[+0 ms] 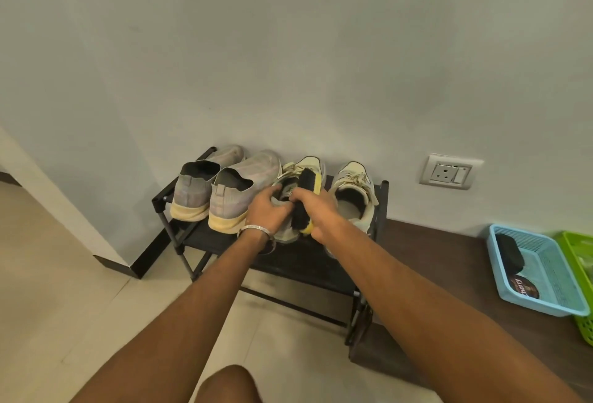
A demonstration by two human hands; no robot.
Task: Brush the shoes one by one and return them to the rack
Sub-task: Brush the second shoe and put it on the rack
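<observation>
pale wall and tile floor frame a low black metal shoe rack (321,261). left hand (268,210) fingers curl round the heel of a cream lace-up sneaker (300,178) mid-rack; right hand (321,215) clamps a black-bristled yellow-backed brush (308,197) — best stroked toe-ward, shoe held steady. four shoes counted — two grey knit, two cream.

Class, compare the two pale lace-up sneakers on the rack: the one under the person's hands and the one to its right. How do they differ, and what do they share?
The held sneaker is gripped at its heel by the left hand, while the free sneaker is untouched. The right hand holds a brush over the held sneaker; the free sneaker's opening is in plain view. Both are cream, laced, and point toward the wall on the rack.
</observation>
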